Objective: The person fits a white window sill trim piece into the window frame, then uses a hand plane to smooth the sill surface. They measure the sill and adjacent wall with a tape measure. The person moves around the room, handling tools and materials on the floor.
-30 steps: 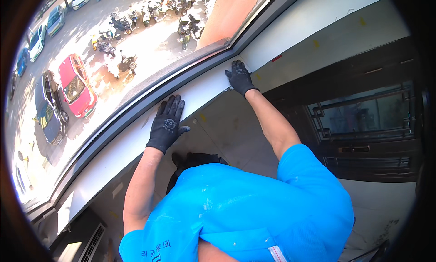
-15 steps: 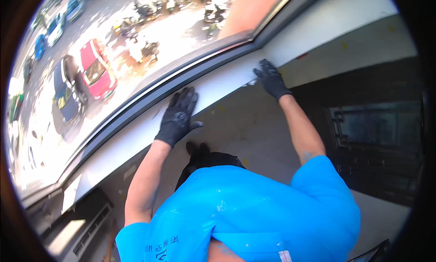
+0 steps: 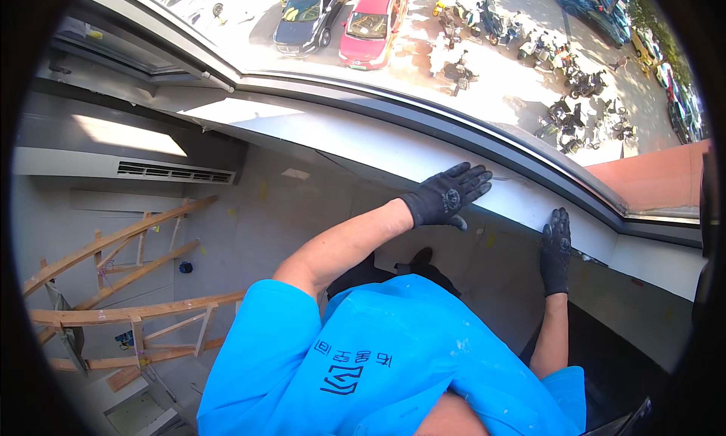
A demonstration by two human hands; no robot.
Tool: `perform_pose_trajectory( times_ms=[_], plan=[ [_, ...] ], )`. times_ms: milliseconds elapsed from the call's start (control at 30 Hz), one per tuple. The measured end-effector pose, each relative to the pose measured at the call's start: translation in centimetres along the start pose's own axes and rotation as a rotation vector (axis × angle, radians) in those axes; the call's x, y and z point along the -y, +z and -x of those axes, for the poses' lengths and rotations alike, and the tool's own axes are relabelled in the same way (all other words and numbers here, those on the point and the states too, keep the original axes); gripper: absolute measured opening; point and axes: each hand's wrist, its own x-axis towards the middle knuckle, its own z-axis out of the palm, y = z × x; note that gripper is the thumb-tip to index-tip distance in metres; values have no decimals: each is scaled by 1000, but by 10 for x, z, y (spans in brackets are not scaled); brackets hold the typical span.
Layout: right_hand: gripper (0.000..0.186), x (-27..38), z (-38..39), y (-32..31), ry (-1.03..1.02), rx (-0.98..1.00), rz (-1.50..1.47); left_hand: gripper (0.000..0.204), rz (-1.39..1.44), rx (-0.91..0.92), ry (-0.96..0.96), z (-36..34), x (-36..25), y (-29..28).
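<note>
A long white windowsill board (image 3: 340, 139) runs along the inside of a dark grey window frame (image 3: 454, 122). My left hand (image 3: 445, 198), in a black work glove, rests on the board with fingers stretched out and thumb apart. Farther right, near the corner, my right hand (image 3: 556, 253) wears a matching glove. Its fingers lie straight on the board, while the palm is at the inner edge. Both hands are open and hold nothing. What lies under the palms is hidden.
To the left stands a wooden A-frame ladder (image 3: 125, 243), with another wooden ladder (image 3: 144, 315) nearer. A white panel with a slotted vent (image 3: 174, 171) sits below the sill. Outside, far below, are a red car (image 3: 370, 27), a dark car (image 3: 306, 20) and several parked scooters.
My view has swung left, bringing the ladders and vent into sight. Both hands remain open at the sill; the left stays flat, and the right fingers now point along the window side.
</note>
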Motion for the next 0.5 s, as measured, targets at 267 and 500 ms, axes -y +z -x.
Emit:
perform_pose_trajectory(
  times_ms=[267,500],
  plan=[
    [44,-13,-8,-15,150,209,133,105,-293,47,-657,281,193,-66],
    [50,185,-61,25,230,181,100,101,-130,-186,-588,277,189,-54]
  ],
)
